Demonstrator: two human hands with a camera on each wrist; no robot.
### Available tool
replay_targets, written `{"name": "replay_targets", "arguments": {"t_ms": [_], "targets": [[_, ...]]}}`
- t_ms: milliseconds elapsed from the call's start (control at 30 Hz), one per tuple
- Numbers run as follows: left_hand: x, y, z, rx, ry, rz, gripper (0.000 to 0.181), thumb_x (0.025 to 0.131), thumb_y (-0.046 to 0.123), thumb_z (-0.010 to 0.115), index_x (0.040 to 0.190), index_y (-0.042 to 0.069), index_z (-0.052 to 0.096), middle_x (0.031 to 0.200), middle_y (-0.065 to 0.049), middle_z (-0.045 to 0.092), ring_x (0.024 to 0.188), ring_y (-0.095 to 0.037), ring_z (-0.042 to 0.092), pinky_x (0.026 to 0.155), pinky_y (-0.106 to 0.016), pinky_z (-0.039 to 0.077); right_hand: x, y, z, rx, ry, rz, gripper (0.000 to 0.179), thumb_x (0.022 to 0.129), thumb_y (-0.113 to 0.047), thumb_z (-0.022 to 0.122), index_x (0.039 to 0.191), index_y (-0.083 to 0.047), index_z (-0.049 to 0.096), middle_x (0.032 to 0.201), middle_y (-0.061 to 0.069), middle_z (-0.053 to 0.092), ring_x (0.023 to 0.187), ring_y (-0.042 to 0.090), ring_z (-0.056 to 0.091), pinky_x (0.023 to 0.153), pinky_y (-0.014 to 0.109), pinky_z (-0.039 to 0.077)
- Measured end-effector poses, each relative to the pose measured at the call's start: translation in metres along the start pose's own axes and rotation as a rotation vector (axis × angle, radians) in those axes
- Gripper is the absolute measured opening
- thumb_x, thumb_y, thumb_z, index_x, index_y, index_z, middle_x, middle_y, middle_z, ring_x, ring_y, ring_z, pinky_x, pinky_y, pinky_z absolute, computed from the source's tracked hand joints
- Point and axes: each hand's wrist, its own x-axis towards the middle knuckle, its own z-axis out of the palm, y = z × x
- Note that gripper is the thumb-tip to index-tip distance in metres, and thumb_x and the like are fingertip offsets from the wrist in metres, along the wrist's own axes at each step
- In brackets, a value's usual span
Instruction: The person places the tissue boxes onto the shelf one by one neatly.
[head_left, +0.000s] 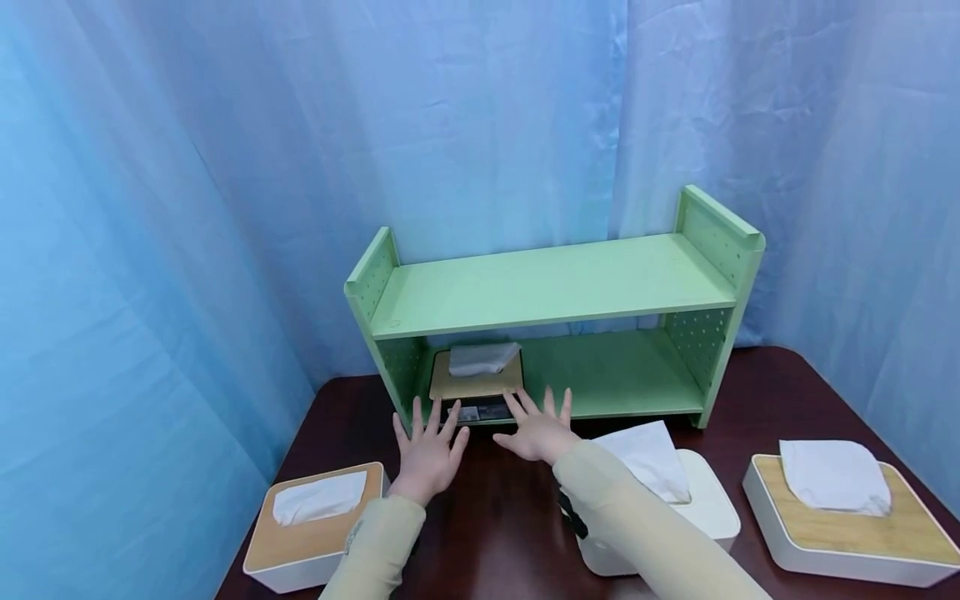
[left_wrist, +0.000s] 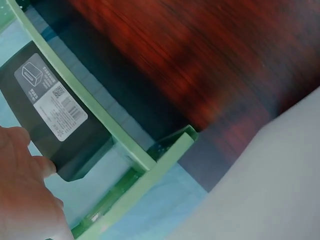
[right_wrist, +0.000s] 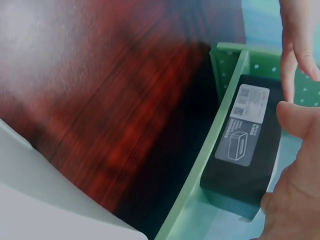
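Observation:
On the lower left of a green two-tier shelf (head_left: 555, 287) sits a black tissue box (head_left: 472, 386) with a light wooden lid and a tissue lying over its top. Its black side with a grey and white label (left_wrist: 52, 97) shows in both wrist views. My left hand (head_left: 427, 458) is spread, fingers extended, just before the box's left front. My right hand (head_left: 538, 429), also spread, is at the box's right front corner. The thumb (right_wrist: 295, 120) of the right hand lies close beside the box; whether either hand touches it I cannot tell.
On the dark wooden table (head_left: 487, 533) stand a wood-lidded tissue box (head_left: 255, 546) at left, a white tissue box (head_left: 712, 500) partly behind my right sleeve, and another wood-lidded one (head_left: 862, 542) at far right. A blue curtain (head_left: 487, 125) hangs behind the shelf.

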Motion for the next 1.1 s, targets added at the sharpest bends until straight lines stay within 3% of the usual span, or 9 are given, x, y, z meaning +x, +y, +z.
{"name": "replay_targets", "arguments": {"t_ms": [600,1100], "targets": [[0.021,-0.01,-0.003,0.033,-0.076,-0.011,0.058,0.1,0.052,0.028,0.151,0.024,0.025,0.159,-0.008,0.013,0.145,-0.038,-0.005,0.109,-0.064,-0.01,0.028,0.006,0.006,0.027,0.054,-0.021,0.074,0.095,-0.058,0.041,0.154,-0.025,0.01,0.16,0.001,0.007,0.143,0.046,-0.002,0.108,0.062,-0.015],[0.023,-0.014,-0.001,0.012,-0.032,0.003,0.059,0.1,0.051,0.029,0.151,0.022,0.025,0.159,-0.009,0.014,0.146,-0.037,-0.005,0.108,-0.065,-0.009,0.023,0.005,0.004,0.176,0.123,-0.083,0.069,0.098,-0.05,0.041,0.153,-0.019,0.016,0.159,0.012,0.014,0.141,0.051,0.001,0.105,0.066,-0.014]]}}
